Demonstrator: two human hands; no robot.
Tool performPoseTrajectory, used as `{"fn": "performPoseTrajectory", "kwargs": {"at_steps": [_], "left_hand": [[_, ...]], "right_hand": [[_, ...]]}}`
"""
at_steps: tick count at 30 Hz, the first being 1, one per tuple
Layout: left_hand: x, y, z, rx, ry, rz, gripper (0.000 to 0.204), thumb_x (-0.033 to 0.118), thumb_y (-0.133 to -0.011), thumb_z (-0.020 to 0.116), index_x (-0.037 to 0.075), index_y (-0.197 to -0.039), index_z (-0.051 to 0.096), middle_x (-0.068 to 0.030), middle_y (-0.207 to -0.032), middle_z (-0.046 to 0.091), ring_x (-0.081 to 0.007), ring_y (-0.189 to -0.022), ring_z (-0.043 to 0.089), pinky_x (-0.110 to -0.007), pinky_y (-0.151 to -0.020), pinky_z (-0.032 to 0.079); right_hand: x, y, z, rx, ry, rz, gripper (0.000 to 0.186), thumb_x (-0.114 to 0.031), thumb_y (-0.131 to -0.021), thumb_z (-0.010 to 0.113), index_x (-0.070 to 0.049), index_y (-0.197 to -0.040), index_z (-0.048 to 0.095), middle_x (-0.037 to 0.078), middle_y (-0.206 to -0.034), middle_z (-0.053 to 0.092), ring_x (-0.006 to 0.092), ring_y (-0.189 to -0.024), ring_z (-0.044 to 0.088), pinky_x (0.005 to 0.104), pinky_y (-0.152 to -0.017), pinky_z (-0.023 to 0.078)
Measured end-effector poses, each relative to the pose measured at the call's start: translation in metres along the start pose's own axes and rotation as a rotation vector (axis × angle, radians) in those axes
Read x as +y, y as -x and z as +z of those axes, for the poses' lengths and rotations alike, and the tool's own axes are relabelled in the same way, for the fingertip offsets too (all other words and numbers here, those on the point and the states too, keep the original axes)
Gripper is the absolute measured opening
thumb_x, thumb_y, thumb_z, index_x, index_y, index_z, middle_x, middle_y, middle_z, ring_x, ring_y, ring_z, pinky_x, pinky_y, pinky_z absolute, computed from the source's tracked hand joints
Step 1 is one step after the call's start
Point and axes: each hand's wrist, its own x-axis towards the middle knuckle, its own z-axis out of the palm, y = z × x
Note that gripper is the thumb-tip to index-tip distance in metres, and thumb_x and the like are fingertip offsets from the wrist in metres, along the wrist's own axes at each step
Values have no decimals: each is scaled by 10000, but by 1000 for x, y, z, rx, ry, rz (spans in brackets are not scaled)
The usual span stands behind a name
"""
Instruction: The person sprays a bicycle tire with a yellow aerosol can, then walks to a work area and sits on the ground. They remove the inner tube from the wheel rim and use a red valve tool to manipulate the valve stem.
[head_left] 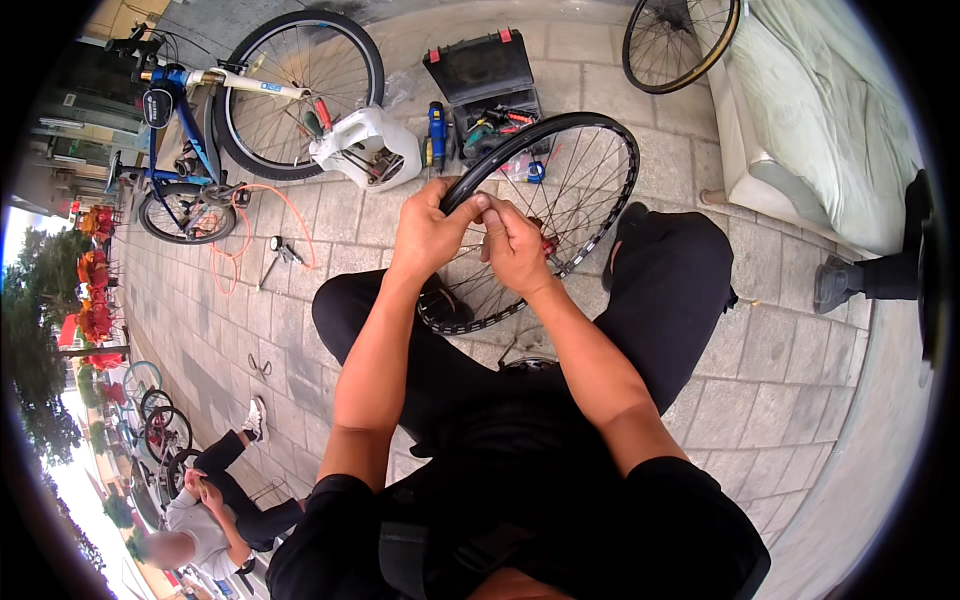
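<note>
A spoked bicycle wheel leans upright between my knees, with a black tire along its upper edge. My left hand is wrapped round the tire at the wheel's upper left side. Close against it, my right hand is closed, its thumb and fingertips pinched together by the left thumb. What lies between those fingertips is too small to make out. Behind the right hand shows the red hub, partly hidden.
Beyond the wheel lie an open toolbox, a blue screwdriver-like tool and a cut white jug. A blue bicycle, an orange hose and a pump are left. A covered sofa stands right; a person sits lower left.
</note>
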Motion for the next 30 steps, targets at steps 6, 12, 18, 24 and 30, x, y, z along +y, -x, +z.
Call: {"fn": "performPoseTrajectory", "kwargs": {"at_steps": [6, 12, 18, 24, 30], "left_hand": [[-28, 22, 4, 30, -1, -21, 381, 228, -921, 857, -31, -1157, 706, -58, -858, 681, -121, -768, 583, -302, -708, 512], [-18, 11, 2, 81, -140, 281, 571, 175, -873, 865, -31, -1340, 610, -160, -1000, 670, -273, -900, 656, -389, -838, 544], [-7, 11, -9, -30, 121, -73, 555, 152, -864, 869, -85, -1292, 607, -161, -1029, 695, -243, -891, 678, -358, -813, 564], [-32, 5, -14, 15, -157, 160, 772, 297, -770, 958, -75, -1343, 598, -175, -1145, 677, -277, -1039, 649, -387, -933, 532], [-31, 7, -12, 38, -234, 339, 588, 131, -821, 840, -38, -1334, 609, -151, -1107, 656, -292, -1000, 651, -377, -924, 529]], "right_hand": [[-5, -25, -19, -178, -223, 499, 275, -205, -1112, 544, 25, -1113, 693, 39, -788, 647, 100, -457, 541, 271, -422, 444], [-3, -26, -14, -309, -266, 694, 265, -203, -1076, 582, 32, -1056, 703, 62, -817, 680, 127, -455, 569, 288, -411, 473], [-10, -5, 9, -94, 59, 324, 288, -216, -1041, 607, 30, -964, 735, 121, -839, 708, 266, -627, 700, 372, -603, 553], [-16, -8, 6, -80, 195, 499, 292, -221, -1035, 587, 39, -982, 708, 226, -855, 710, 354, -788, 696, 438, -752, 527], [-4, -15, 6, 68, -10, 308, 253, -160, -1081, 583, 8, -1223, 708, 74, -917, 732, 129, -752, 648, 302, -712, 537]]}}
